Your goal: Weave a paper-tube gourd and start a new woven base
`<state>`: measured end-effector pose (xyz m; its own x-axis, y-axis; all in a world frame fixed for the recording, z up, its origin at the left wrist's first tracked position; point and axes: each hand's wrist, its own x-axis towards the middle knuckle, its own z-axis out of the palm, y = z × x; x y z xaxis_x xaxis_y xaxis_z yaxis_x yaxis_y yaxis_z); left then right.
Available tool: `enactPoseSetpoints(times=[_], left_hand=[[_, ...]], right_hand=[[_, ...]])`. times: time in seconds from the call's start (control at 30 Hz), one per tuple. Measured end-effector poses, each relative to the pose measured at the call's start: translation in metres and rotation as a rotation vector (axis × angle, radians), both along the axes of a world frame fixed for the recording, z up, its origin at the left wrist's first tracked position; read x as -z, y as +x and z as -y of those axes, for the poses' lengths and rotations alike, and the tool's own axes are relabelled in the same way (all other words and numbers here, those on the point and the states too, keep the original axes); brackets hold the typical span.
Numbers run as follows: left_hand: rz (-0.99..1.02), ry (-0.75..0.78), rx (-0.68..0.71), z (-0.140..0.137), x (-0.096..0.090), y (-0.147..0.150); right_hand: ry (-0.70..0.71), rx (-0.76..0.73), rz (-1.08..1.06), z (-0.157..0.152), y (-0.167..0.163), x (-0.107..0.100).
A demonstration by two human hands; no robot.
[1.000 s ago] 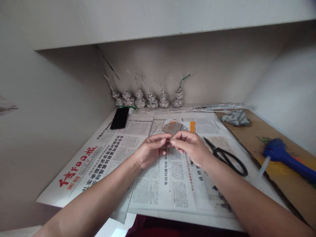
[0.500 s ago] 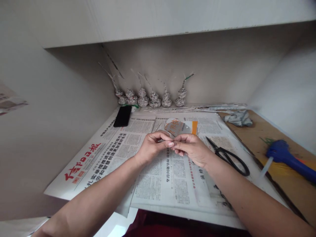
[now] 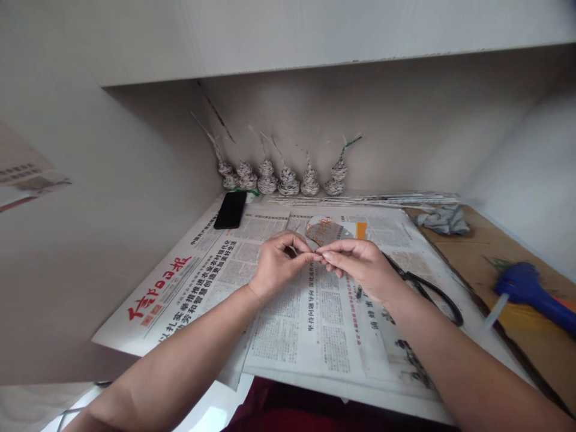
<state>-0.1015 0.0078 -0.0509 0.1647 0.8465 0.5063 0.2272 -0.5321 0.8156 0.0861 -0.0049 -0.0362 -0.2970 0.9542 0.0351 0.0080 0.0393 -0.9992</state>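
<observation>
My left hand (image 3: 279, 261) and my right hand (image 3: 360, 264) meet fingertip to fingertip above the newspaper (image 3: 288, 336). Both are closed in a pinch. Whatever lies between the fingertips is too small and hidden to name. Just behind the fingers, a grey piece with orange lettering (image 3: 324, 231) lies on the paper. Black-handled scissors (image 3: 432, 288) rest beside my right wrist, partly covered by it.
Several gourd-shaped woven paper pieces (image 3: 288, 182) stand along the back wall. Before them lie thin paper rods (image 3: 360, 199) and a black phone (image 3: 230, 210). At right, cardboard (image 3: 443, 249) bears a crumpled grey cloth (image 3: 443, 220) and a blue glue gun (image 3: 522, 285). A shelf (image 3: 315, 36) overhangs.
The whole view has shifted slightly right across the frame. My hands stay pinched together, and my right hand now covers more of the scissors.
</observation>
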Motion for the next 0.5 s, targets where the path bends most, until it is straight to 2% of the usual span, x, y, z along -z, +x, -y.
enactPoseSetpoints(times=[0.23,0.37,0.5], left_hand=[[-0.161,0.196,-0.049,0.0007,0.0018,-0.0024],[-0.235,0.255,-0.019,0.0029,0.0017,-0.0032],[-0.224,0.234,0.008,0.0033,0.0026,-0.0025]], right_hand=[[0.244,0.12,0.327,0.0041,-0.0042,-0.0006],[0.223,0.112,0.393,0.0036,-0.0049,0.0012],[0.227,0.07,0.387,0.0006,-0.0032,0.0044]])
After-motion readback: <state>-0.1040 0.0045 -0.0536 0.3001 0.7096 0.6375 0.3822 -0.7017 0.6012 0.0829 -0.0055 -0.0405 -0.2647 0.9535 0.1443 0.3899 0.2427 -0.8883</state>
